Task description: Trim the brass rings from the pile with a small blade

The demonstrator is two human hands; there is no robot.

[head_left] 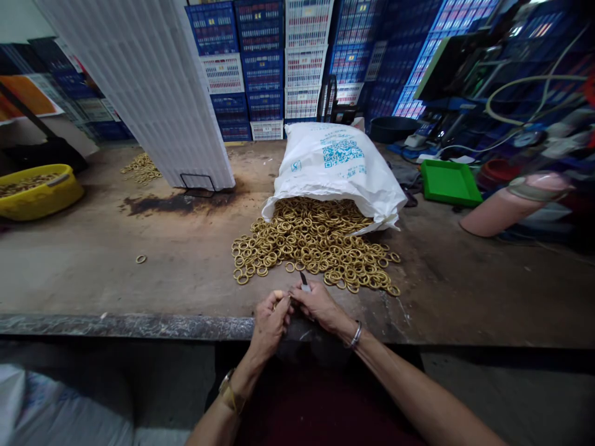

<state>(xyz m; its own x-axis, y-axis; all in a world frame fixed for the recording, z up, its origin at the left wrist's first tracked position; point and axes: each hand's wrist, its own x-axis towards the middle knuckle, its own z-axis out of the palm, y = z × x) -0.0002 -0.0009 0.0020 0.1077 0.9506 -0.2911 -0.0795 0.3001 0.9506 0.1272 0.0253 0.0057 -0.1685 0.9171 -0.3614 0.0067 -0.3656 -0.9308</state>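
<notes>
My left hand [272, 319] is closed near the table's front edge, its fingertips pinched on something small, perhaps a ring, mostly hidden by the fingers. Touching it from the right, my right hand [318, 305] is closed round a small knife [304, 282] whose dark blade points up and away from me. Just beyond both hands, a heap of brass-coloured rings [316, 244] spills from the open mouth of a white sack [341, 161]. One loose ring [141, 259] lies apart on the left of the table.
A white corrugated panel [153, 93] leans in a wire stand at the back left. Further left are a small ring pile [141, 168] and a yellow basin [41, 199]. On the right are a green tray [450, 181] and a pink bottle [506, 207]. Stacked crates [259, 68] stand behind.
</notes>
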